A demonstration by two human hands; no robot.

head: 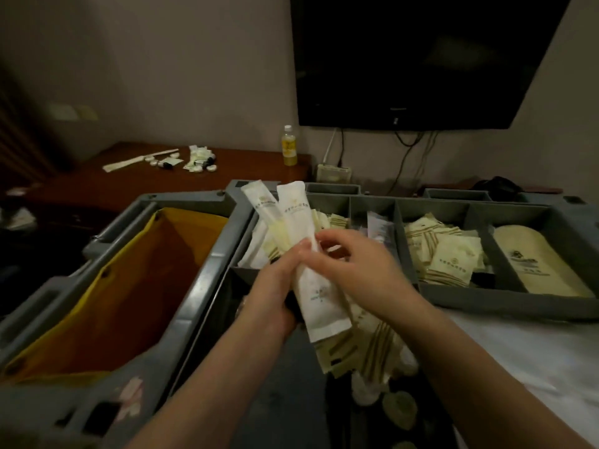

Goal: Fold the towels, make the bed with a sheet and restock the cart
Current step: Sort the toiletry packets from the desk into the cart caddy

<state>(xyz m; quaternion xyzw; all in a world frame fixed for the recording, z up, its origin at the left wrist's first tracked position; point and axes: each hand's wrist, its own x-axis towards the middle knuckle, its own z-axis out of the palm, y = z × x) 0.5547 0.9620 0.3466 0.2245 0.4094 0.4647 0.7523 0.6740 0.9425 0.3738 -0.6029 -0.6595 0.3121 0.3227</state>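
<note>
Over the grey plastic housekeeping cart (209, 270), right of its yellow fabric bag (107, 286), the left hand (269, 296) grips a fanned bundle of long, flat white paper sachets (324, 306) with faint printed logos. The right hand (359, 270) pinches the front one. Square cream packets (453, 257) fill a tray compartment farther right.

Your stock, by material & finish:
- Cart (207, 254): grey moulded plastic, matt, scuffed along the rims.
- Bag liner (129, 286): yellow cloth, dull, creased.
- Long packets (311, 286) you're holding: white paper-like wrap, matt, smooth.
- Square sachets (453, 257): cream, paper-look, matt.
- Pouch (544, 264): beige, soft matt; exact fabric can't be told.
- Desk (246, 163): red-brown wood, smooth, low sheen.
- TV (421, 59): black, glossy screen.
- Bottle (289, 147): clear plastic, white cap.
- Sheet (534, 367) to your right: white cloth, matt.
</note>
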